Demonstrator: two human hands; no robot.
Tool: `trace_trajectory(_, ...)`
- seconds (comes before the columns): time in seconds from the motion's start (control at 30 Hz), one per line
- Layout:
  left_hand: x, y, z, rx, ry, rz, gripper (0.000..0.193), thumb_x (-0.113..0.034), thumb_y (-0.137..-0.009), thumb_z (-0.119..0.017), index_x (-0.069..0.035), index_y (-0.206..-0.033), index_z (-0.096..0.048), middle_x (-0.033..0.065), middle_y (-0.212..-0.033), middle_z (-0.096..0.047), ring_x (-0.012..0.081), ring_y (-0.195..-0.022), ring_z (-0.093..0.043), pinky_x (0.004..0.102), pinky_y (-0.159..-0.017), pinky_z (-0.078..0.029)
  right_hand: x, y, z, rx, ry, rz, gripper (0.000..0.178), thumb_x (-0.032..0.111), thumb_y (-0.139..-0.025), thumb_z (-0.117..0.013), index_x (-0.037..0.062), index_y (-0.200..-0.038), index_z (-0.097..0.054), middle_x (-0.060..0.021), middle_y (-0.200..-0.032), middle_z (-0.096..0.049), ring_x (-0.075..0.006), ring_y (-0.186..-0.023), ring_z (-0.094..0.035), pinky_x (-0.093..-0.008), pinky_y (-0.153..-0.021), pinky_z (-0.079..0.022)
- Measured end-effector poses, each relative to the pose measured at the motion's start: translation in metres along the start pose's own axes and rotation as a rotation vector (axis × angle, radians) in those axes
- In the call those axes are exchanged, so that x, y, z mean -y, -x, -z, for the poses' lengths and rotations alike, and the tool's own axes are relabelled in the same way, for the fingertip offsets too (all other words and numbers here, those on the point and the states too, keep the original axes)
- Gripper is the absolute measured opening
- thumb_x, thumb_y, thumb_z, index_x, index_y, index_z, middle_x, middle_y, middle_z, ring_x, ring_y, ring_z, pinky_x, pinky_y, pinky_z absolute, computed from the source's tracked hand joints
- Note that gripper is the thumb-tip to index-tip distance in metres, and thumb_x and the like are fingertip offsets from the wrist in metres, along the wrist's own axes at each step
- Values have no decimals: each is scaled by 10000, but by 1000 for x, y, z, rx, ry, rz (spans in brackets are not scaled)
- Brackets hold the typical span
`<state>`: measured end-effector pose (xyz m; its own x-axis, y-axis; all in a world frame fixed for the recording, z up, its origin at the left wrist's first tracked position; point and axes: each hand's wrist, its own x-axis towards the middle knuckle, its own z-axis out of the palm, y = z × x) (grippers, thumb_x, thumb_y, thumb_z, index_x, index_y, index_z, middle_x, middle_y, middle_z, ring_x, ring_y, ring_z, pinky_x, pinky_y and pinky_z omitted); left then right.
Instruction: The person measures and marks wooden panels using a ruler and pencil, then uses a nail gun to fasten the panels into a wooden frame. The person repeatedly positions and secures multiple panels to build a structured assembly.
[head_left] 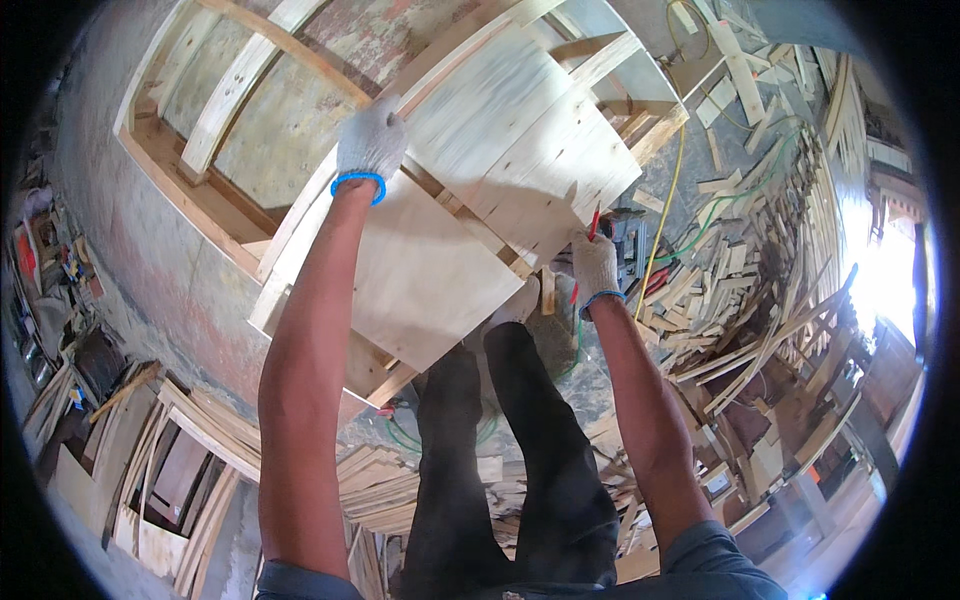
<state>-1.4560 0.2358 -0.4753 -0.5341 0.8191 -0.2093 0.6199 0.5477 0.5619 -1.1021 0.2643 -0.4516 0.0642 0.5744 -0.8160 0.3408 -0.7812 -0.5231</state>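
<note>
A large pale wooden frame (225, 95) with curved cross rails stands before me, with plywood panels laid over its right part. My left hand (370, 145), in a white knit glove with a blue cuff, is closed over the upper corner of the nearer plywood panel (430, 270), beside a rail. Its fingertips are hidden. The farther plywood panel (520, 130) lies beyond a gap that shows the rails. Off this panel's lower right edge, my gloved right hand (597, 265) is closed around a thin red stick (596, 220), perhaps a pencil; its tip points up.
Wood offcuts (700, 290) lie in a big heap on the right. A yellow hose (665, 210) and a green hose (715, 210) run across the floor there. Stacked boards (205, 420) stand at lower left. My legs (545, 430) are close to the frame's near edge.
</note>
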Motion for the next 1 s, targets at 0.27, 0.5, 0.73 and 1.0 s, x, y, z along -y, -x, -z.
trace_trajectory(0.27, -5, 4, -5, -16, 141, 125, 352, -216, -870, -540, -99, -1182, -653, 239, -949, -673, 402, -890, -652, 468, -778, -506, -7, -4, 0, -10, -52, 29, 267, 190, -970, -517, -45, -957, -643, -96, -753, -652, -184, -592, -661, -316, -502, -561)
trace_trajectory(0.5, 11, -11, -3, 44, 106, 75, 364, -214, -901, -530, -24, -1195, -630, 214, -975, -687, 299, -926, -675, 391, -842, -504, -13, -16, 8, 56, -92, -63, 248, 177, -967, -520, -35, -993, -645, -89, -769, -657, -187, -615, -660, -310, -534, -574)
trace_trajectory(0.73, -11, -6, -3, 29, 70, 56, 326, -159, -928, -554, -6, -1205, -635, 160, -1158, -673, 274, -1082, -622, 358, -953, -456, -16, -1, 5, -98, -140, 68, 270, 213, -942, -545, -17, -845, -649, -59, -638, -603, -170, -549, -621, -313, -498, -498)
trace_trajectory(1.0, -4, -14, -7, 64, 163, 82, 336, -119, -930, -567, 12, -1236, -621, 109, -1127, -666, 199, -1014, -607, 312, -925, -451, -23, 9, 22, 46, -573, -85, 275, 249, -941, -580, -5, -1027, -639, -99, -807, -661, -185, -604, -642, -313, -556, -545)
